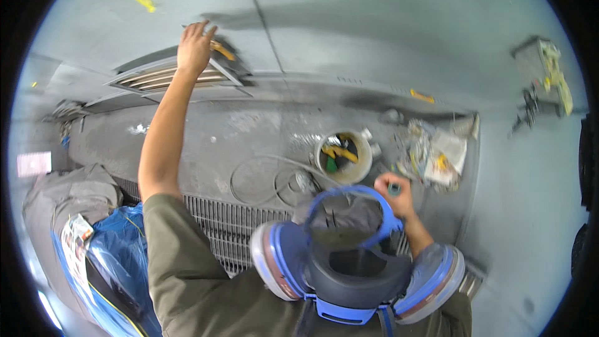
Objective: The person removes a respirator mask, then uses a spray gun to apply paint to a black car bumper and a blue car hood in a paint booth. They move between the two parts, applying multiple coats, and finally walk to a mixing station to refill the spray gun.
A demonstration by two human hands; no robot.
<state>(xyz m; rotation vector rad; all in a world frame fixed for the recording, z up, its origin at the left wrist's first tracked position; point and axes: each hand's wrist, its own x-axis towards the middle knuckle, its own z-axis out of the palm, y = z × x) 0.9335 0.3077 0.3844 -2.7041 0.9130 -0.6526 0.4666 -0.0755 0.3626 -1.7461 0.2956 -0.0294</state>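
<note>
My left hand (195, 48) is raised to the grey wall, at the top edge of a slatted vent (171, 77). Its fingers are stretched and apart. A yellow strip-like piece (223, 50) shows just right of that hand; whether the hand touches it I cannot tell. My right hand (399, 198) is low at the right, closed around a dark green, round-ended thing (394, 189), mostly hidden in the fist. Near it stands a whitish bucket (346, 175) with yellow, green and black items inside.
A blue respirator mask (359, 287) hangs at my chest. Papers and rags (443, 156) lie at the right. A hose (240, 171) curls beside a floor grate (228, 224). Blue plastic sheeting (118, 249) fills the left. A grey box (540, 68) is on the right wall.
</note>
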